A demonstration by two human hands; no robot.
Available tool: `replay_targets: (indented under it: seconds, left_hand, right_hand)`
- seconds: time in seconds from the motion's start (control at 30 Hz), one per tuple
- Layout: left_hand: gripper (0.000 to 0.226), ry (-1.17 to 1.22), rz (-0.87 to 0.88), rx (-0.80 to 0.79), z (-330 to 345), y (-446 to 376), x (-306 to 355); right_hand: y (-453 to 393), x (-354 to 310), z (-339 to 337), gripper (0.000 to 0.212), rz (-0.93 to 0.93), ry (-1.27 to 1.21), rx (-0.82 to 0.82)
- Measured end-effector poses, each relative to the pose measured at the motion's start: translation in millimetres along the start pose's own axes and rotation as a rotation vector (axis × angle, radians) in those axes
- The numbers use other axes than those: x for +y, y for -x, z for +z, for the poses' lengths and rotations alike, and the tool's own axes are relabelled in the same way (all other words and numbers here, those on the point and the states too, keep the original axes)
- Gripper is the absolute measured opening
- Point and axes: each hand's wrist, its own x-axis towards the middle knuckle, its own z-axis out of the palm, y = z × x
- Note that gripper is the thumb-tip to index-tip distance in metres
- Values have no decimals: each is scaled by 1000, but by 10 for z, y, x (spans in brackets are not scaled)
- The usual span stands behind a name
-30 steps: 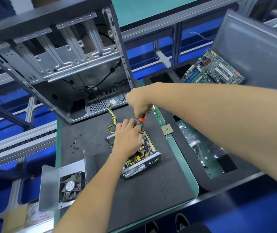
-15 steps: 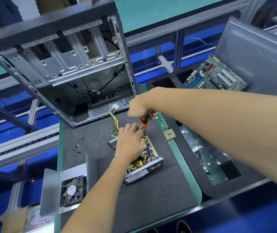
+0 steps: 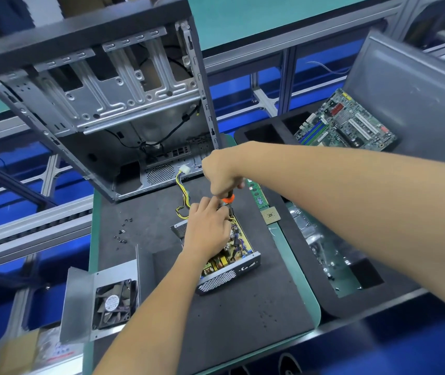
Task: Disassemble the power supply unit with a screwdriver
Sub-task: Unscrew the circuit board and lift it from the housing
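The power supply [image 3: 231, 262], its cover off and its yellow board showing, lies near the middle of the dark mat [image 3: 243, 320] on the counter [image 3: 308, 299]. The left hand [image 3: 207, 231] rests on its far end, fingers [image 3: 202, 205] bent down onto the parts beside the screwdriver tip; whether they pinch anything cannot be told. The right hand [image 3: 220, 171] is clenched round the handle of the screwdriver [image 3: 228, 199], which stands nearly upright over the unit's far corner, its orange collar just below the fist. Yellow and black wires [image 3: 181, 190] run from the unit toward the open case [image 3: 102, 104] standing at the back of the mat. A fan [image 3: 114, 304] in a metal plate lies at the mat's near left, loose screws [image 3: 121, 234] left of the unit. A CPU [image 3: 270, 215] and RAM stick [image 3: 256, 194] lie to the right; a motherboard [image 3: 345, 125] sits further right.
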Motion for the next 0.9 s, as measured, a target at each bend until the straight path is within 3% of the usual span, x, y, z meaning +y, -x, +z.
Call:
replay_targets:
  seconds: [0.1,0.3,0.9]
  left_hand:
    - [27,-7,-8,-2,16,-6,-7]
    - [34,-2,-16,15,27,-31,7]
    - [30,16,-13,43,44,-23,-6]
  right_hand:
    - [69,12,16,25,51,-82,-22]
    - [12,79,70,28,-33,-64,115]
    - [-29,140,90,31,17,-89,134]
